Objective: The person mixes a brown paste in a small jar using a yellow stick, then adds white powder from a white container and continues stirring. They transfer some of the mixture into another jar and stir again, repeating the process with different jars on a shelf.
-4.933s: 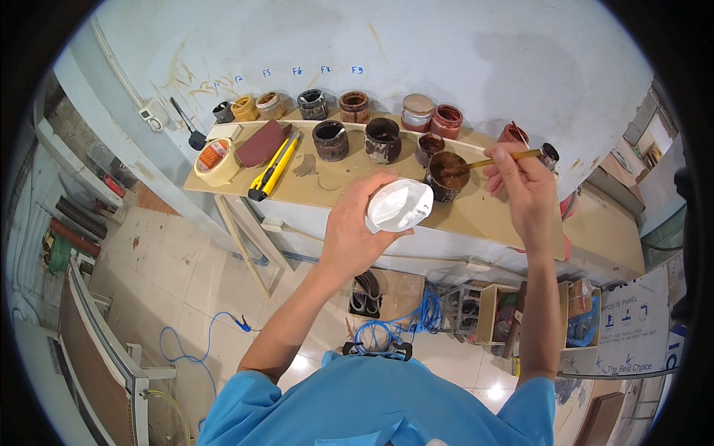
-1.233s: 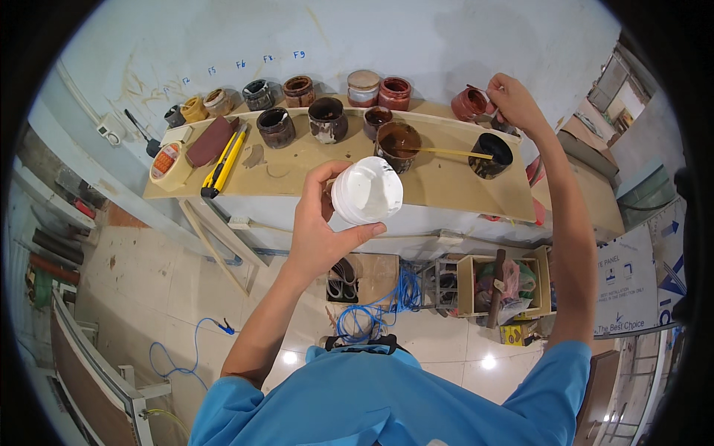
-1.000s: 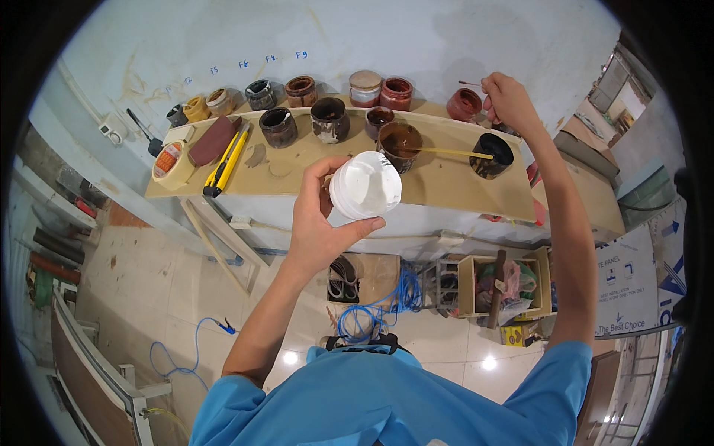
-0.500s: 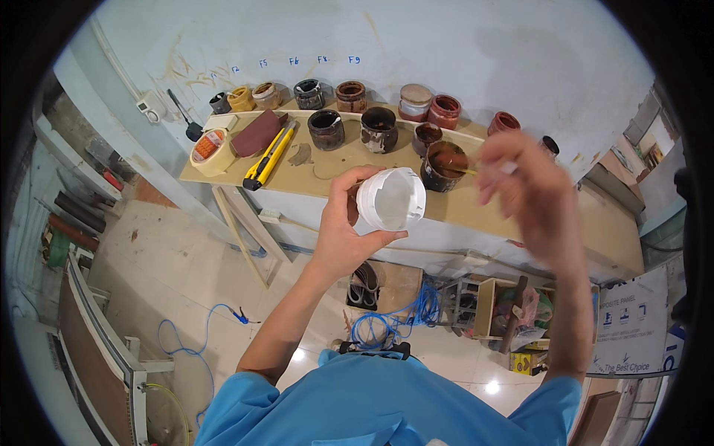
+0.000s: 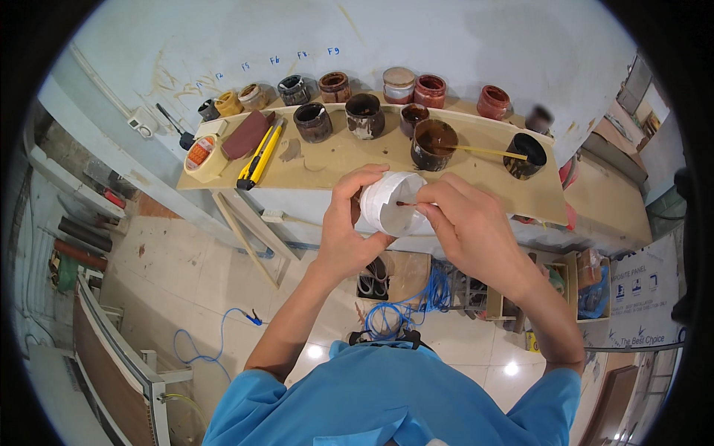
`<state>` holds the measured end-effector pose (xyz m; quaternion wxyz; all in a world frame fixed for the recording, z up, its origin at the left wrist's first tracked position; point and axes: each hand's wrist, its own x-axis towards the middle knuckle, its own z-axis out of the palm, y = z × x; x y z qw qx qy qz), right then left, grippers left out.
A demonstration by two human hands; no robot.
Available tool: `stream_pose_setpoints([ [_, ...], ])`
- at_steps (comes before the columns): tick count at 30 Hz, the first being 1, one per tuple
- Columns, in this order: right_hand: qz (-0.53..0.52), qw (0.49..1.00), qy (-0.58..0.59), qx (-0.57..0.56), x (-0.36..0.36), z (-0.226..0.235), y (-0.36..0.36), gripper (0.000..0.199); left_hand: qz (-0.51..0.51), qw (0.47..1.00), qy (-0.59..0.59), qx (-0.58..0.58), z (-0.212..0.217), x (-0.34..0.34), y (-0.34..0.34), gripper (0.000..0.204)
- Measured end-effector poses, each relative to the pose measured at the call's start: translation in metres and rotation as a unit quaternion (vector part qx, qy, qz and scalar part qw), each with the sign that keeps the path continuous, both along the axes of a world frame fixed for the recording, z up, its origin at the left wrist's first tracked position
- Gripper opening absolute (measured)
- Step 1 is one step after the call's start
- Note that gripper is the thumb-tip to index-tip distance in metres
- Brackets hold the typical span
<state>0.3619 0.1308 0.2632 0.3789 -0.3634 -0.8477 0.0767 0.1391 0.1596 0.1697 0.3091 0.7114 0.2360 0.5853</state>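
White cup is at picture center, near side of the desk, tilted with its mouth toward 3 o'clock. Left hand is wrapped around it from 8 o'clock, thumb low, fingers over the top. Right hand, at 4 o'clock, is pinching a thin stick in a narrow grip; reddish-brown tip is in the cup mouth, can't tell if it touches the wall.

Clock from cup: big brown jar at 1, yellow rod running from it to the black pot at 2. Small dark jar between 12 and 1. Red jar between 1 and 2, back row. Yellow cutter and maroon sheet at 10, tape roll between 9 and 10. Blue hose coiled on the floor at 6.
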Motion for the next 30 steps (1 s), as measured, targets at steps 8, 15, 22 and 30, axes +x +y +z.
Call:
stream_pose_setpoints([
  [8,-0.004,0.993,0.068,-0.092,-0.005,-0.006,-0.014,0.008,-0.007,1.000,0.000,0.021,-0.003,0.005,-0.004,0.094],
  [15,-0.011,0.971,0.171,-0.166,-0.012,-0.018,-0.024,0.007,0.002,1.000,-0.014,0.013,-0.005,0.013,-0.007,0.096],
  [22,0.001,0.935,0.274,-0.224,-0.015,-0.023,-0.024,0.009,-0.006,1.000,-0.016,0.015,0.001,0.014,-0.007,0.095],
  [30,-0.009,0.950,0.273,-0.151,-0.014,-0.024,-0.018,0.008,-0.006,1.000,0.005,0.020,0.007,0.012,-0.004,0.092],
])
